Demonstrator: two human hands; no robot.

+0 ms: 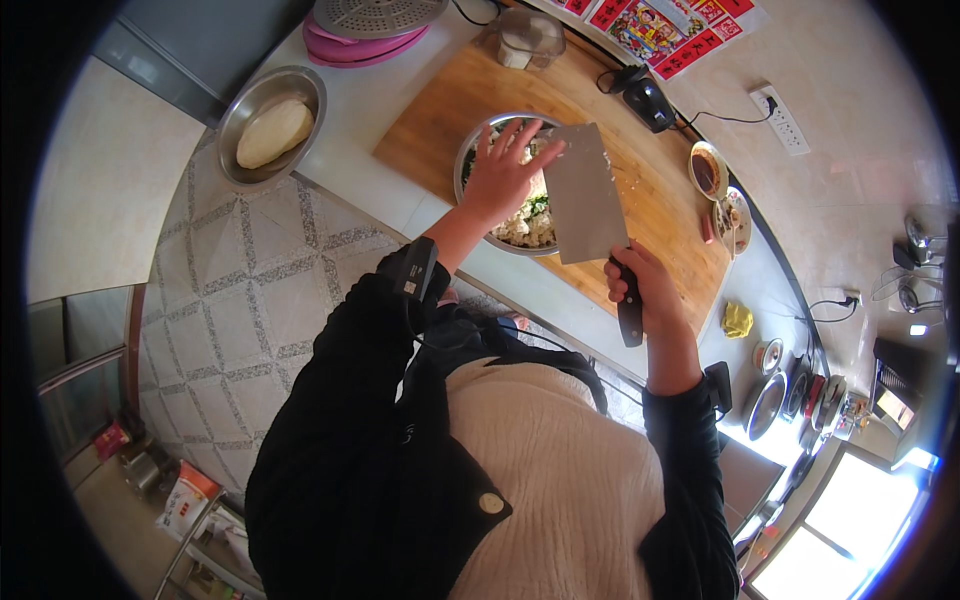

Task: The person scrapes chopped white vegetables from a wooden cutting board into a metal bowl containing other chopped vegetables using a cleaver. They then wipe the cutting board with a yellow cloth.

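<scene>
My right hand (643, 281) grips the black handle of a broad cleaver (587, 199). The blade is raised at the right rim of a round metal bowl (459, 161) and hides part of it. Small pale bits stick along the blade's far edge. In the bowl lies chopped pale food with green pieces (525, 225). Over the bowl, my left hand (506, 176) is spread, its fingertips near the blade's top corner; whether they touch the blade I cannot tell. The bowl stands on the near edge of a wooden cutting board (442, 97).
At left, a metal bowl (227, 150) holds a lump of dough (276, 133) near the counter edge. Behind the board stand a clear plastic container (532, 34) and a black corded device (649, 103). To the right are a sauce bowl (707, 171), a dish (733, 221) and a yellow cloth (737, 320).
</scene>
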